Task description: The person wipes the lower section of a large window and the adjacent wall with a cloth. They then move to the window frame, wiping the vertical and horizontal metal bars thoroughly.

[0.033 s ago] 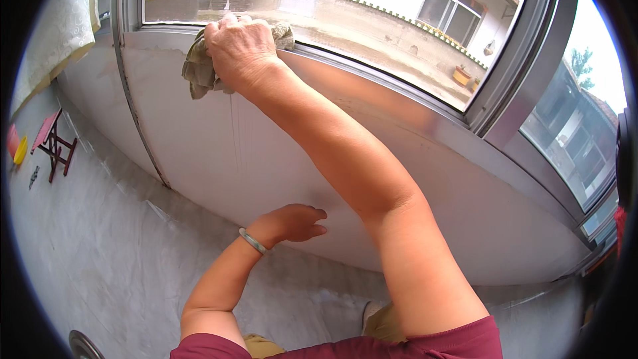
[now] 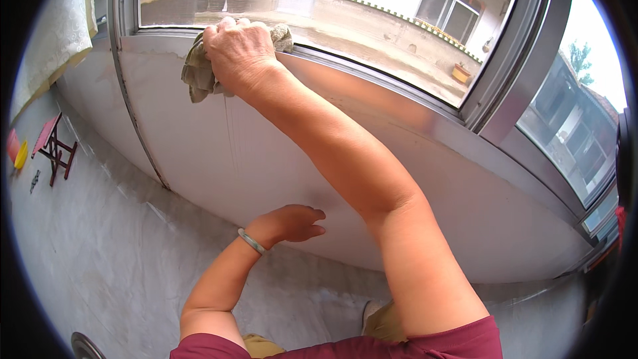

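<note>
An olive-green rag point(image 2: 198, 74) is bunched under my right hand point(image 2: 240, 53), whose fingers are closed over it. Hand and rag press on the lower sill of the metal window frame point(image 2: 372, 74), and a fold hangs down over the white panel below. Thin wet-looking streaks run down the white panel point(image 2: 219, 139) beneath the rag. Lower down, my left hand point(image 2: 298, 223) is held close to the panel, thumb and fingers apart, holding nothing; whether it touches the panel I cannot tell. A pale bangle point(image 2: 252, 242) circles my left wrist.
At the far left, a folding stool point(image 2: 53, 146) with a pink seat stands on the grey floor point(image 2: 113, 252), beside a yellow object point(image 2: 21, 155). A pale curtain point(image 2: 56, 33) hangs at upper left. Part of a dark round rim point(image 2: 85, 346) shows at the lower left.
</note>
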A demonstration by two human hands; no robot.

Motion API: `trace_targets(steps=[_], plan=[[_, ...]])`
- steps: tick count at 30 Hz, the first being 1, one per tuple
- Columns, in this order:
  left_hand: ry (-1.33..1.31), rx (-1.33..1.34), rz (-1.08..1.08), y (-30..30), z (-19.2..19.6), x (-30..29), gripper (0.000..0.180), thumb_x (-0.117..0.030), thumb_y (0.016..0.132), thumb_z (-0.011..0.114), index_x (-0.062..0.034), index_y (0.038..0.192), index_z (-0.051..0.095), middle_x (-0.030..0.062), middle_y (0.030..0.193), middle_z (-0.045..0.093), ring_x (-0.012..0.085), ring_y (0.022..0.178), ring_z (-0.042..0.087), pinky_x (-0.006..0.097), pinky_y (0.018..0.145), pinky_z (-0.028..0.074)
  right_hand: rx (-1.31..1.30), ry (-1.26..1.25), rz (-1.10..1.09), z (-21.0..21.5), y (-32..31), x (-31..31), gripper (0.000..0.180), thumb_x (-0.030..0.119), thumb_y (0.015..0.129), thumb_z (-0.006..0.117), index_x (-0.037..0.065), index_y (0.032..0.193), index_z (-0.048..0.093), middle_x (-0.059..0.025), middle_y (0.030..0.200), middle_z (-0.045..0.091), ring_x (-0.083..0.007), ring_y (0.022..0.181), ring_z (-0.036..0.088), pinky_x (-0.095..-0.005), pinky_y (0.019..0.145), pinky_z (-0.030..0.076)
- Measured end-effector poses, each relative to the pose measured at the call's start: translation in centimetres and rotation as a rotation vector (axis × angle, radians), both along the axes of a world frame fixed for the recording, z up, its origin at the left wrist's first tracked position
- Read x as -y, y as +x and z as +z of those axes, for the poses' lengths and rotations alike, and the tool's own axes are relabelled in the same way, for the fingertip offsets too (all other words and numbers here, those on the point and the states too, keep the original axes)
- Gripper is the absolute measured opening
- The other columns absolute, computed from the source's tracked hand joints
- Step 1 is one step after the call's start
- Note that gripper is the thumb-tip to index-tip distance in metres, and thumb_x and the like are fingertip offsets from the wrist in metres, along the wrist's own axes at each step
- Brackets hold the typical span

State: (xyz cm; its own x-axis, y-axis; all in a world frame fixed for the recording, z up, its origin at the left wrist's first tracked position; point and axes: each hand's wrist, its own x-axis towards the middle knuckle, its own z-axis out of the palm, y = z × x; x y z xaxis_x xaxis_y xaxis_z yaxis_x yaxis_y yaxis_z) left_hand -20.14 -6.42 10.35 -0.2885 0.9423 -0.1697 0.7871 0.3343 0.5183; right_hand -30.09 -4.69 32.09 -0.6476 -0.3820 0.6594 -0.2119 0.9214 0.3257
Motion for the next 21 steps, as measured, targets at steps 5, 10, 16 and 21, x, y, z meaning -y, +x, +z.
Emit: trace_targets(steps=[5, 10, 16, 21], plan=[[-0.045, 0.002, -0.008, 1.9, 1.1, -1.4, 0.046, -0.032, 0.101, 0.052, -0.0018, 0.135, 0.054, 0.0193, 0.131, 0.061, 0.035, 0.12, 0.058, 0.041, 0.102, 0.045, -0.061, -0.016, 0.002, -0.4, 6.0, -6.4, 0.016, 0.014, 0.086, 0.066, 0.006, 0.099, 0.062, -0.0108, 0.102, 0.067, -0.027, 0.098, 0.067, -0.0399, 0.077, 0.055], [-0.13, 0.0, -0.042, 2.8, 0.4, -3.6, 0.048, -0.037, 0.101, 0.053, -0.0041, 0.136, 0.054, 0.0179, 0.127, 0.063, 0.0351, 0.117, 0.06, 0.041, 0.099, 0.047, -0.159, 0.04, 0.033, -0.8, 12.7, -14.0, 0.024, 0.027, 0.088, 0.07, 0.006, 0.095, 0.06, -0.0097, 0.094, 0.065, -0.028, 0.09, 0.067, -0.0392, 0.07, 0.055], [-0.18, 0.029, -0.039, 3.9, 0.2, -5.4, 0.051, -0.04, 0.1, 0.054, -0.0061, 0.138, 0.053, 0.0172, 0.126, 0.065, 0.0339, 0.115, 0.061, 0.041, 0.097, 0.049, -0.104, 0.042, -0.048, -0.3, 20.2, -20.5, 0.019, 0.021, 0.086, 0.069, 0.007, 0.094, 0.06, -0.0089, 0.091, 0.065, -0.0247, 0.088, 0.067, -0.0375, 0.07, 0.054], [-0.256, 0.065, -0.027, 3.5, -0.8, -5.7, 0.051, -0.041, 0.101, 0.053, -0.006, 0.138, 0.052, 0.016, 0.126, 0.065, 0.0327, 0.116, 0.062, 0.04, 0.098, 0.048, -0.119, 0.058, 0.03, 0.1, 22.9, -23.4, 0.025, 0.019, 0.084, 0.073, 0.006, 0.091, 0.054, -0.0099, 0.088, 0.06, -0.0303, 0.082, 0.064, -0.0419, 0.072, 0.05]])
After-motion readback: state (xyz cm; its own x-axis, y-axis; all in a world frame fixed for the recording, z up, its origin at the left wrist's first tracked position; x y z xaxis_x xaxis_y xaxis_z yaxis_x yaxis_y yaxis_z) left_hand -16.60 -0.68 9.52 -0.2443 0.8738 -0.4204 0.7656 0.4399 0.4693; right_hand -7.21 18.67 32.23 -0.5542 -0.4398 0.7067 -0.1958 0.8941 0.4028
